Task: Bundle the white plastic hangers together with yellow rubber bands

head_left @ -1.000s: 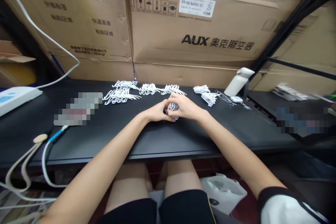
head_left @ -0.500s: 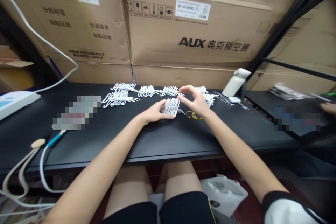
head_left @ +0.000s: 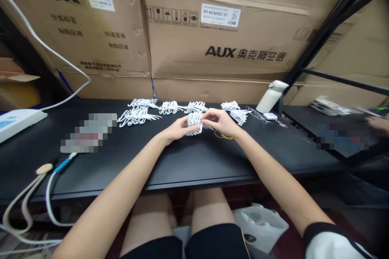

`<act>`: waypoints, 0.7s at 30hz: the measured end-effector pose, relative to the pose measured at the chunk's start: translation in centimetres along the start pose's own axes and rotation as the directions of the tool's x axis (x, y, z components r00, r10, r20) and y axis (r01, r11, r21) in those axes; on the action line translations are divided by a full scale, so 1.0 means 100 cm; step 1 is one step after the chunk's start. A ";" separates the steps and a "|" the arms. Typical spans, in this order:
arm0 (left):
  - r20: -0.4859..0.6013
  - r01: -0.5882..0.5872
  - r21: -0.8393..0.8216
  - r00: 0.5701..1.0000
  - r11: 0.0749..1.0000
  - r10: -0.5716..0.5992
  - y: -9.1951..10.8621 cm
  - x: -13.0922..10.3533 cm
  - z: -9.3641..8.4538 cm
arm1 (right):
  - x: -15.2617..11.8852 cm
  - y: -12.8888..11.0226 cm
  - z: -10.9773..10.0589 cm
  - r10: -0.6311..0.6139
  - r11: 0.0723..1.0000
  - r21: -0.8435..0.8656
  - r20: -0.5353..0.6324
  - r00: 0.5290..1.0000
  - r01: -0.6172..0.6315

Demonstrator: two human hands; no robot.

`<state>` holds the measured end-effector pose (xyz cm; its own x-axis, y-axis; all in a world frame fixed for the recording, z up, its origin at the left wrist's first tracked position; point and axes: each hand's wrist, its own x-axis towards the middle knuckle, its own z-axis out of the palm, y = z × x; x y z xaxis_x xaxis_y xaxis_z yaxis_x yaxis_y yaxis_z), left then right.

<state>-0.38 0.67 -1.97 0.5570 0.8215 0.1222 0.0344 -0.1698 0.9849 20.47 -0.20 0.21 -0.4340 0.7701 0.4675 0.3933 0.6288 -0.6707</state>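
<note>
Our left hand gripped the white hook bundle, likely steadying it; we couldn't tell if our right hand closed fingers on its three o'clock edge.

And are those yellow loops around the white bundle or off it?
Off: the yellow loops lie on the table, right of the white bundle.

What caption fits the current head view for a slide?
Left hand holds a bundle of thin white pieces, right hand at its side, yellow loops on the black desk.
</note>
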 end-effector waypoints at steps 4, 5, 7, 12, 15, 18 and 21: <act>-0.011 -0.018 0.041 1.000 0.999 0.018 0.001 0.000 0.000 | 0.001 0.006 -0.002 0.010 1.000 -0.024 0.031 0.999 -0.009; -0.008 -0.015 0.045 1.000 0.999 0.015 0.001 -0.001 0.000 | 0.001 0.007 -0.002 0.010 1.000 -0.027 0.037 0.999 -0.009; -0.011 -0.007 0.046 1.000 0.999 0.007 0.001 -0.001 -0.001 | 0.001 0.008 -0.003 0.010 0.999 -0.032 0.042 0.999 -0.009; -0.052 -0.022 -0.043 0.998 0.999 0.020 0.001 0.001 -0.001 | 0.001 0.008 -0.001 0.002 0.998 -0.058 0.040 0.999 0.000; -0.067 -0.023 -0.086 0.998 0.996 0.018 -0.002 0.002 -0.002 | 0.001 0.005 0.002 -0.012 0.999 -0.035 0.025 1.000 0.012; -0.081 -0.020 -0.105 0.997 0.994 0.012 -0.004 0.003 -0.003 | 0.002 0.005 0.003 -0.019 1.000 -0.003 -0.029 0.999 0.019; -0.104 -0.014 -0.130 0.995 0.991 0.001 -0.005 0.003 -0.004 | 0.004 0.007 0.002 0.023 0.998 0.067 -0.130 0.991 -0.015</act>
<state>-0.57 1.22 -2.36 0.4673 0.8737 0.1352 -0.0816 -0.1096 0.9906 20.43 0.52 -0.24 -0.3159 0.7920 0.5225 0.3443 0.6089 -0.7147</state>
